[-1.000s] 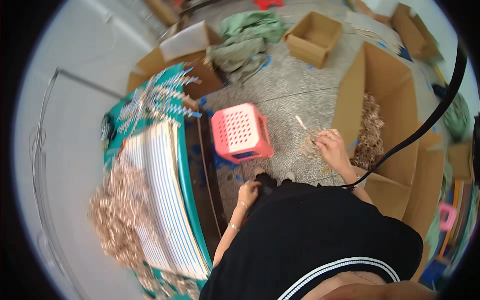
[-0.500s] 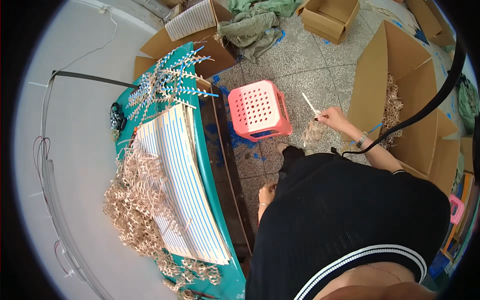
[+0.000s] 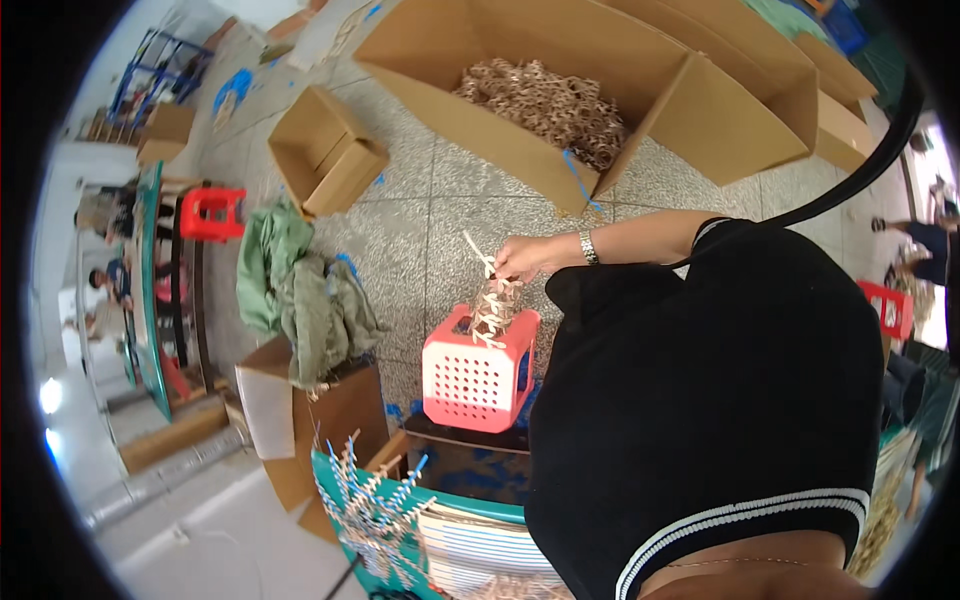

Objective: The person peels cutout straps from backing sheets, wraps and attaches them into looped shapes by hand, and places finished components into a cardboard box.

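My right hand (image 3: 520, 259), with a watch on its wrist, is closed around a bunch of beige, leaf-edged strips (image 3: 491, 318). One pale straight end sticks up past the fingers, and the rest dangles over the back of a pink plastic stool (image 3: 468, 385) with a holed seat. Whether the strips touch the stool, I cannot tell. My left hand is out of sight.
A large open cardboard box (image 3: 480, 150) holds a heap of beige strips (image 3: 545, 110). Left of it are a smaller box (image 3: 318, 150) and green sacking (image 3: 320, 310). A green-covered table (image 3: 490, 508) bears striped sheets (image 3: 480, 548) and blue-and-beige sprigs (image 3: 370, 510). People are at far left and right.
My view has swung to the right, so the table now lies at the bottom. The right hand, still gripping the strips, has come over the stool. My left hand has dropped from view.
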Tool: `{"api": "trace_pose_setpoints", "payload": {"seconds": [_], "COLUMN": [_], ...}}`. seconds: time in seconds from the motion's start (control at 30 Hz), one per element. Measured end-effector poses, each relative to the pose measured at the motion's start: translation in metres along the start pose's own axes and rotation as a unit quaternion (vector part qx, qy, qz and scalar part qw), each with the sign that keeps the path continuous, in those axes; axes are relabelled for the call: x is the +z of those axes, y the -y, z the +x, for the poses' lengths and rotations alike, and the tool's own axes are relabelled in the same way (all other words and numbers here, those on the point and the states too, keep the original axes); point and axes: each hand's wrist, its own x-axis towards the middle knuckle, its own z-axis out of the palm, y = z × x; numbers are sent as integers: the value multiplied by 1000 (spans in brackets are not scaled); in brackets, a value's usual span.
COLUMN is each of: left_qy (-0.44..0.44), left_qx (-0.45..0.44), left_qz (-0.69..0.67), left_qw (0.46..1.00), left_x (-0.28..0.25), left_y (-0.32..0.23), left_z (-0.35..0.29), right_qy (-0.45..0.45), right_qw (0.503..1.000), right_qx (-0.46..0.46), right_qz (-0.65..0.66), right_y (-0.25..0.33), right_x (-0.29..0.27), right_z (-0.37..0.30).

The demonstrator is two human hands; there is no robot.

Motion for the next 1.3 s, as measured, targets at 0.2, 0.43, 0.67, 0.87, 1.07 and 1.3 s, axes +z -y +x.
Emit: {"api": "trace_pose_setpoints", "payload": {"seconds": [0.2, 0.43, 0.67, 0.87, 1.07, 1.3], "left_qy": [46, 67, -19, -199, -342, -497], "left_qx": [4, -29, -98, -242, -384, -260], "left_qz": [-15, -42, -137, -332, -676, -637], "left_qw": [999, 996, 985, 890, 529, 530], "left_x": [0, 24, 41, 102, 321, 412], "left_y": [-65, -110, -117, -56, -20, -50], "left_z": [37, 39, 27, -69, -172, -195], "right_qy": [-152, -464, -639, -567, -207, 162], "right_qw": [969, 818, 751, 735, 815, 881], "right_qx": [-57, -126, 95, -235, -472, -388], "right_qz": [186, 315, 137, -288, -264, -215], "right_y": [10, 35, -18, -40, 79, 17], "right_x": [-73, -188, -267, -208, -78, 129], "right_z": [-17, 12, 59, 152, 174, 133]}}
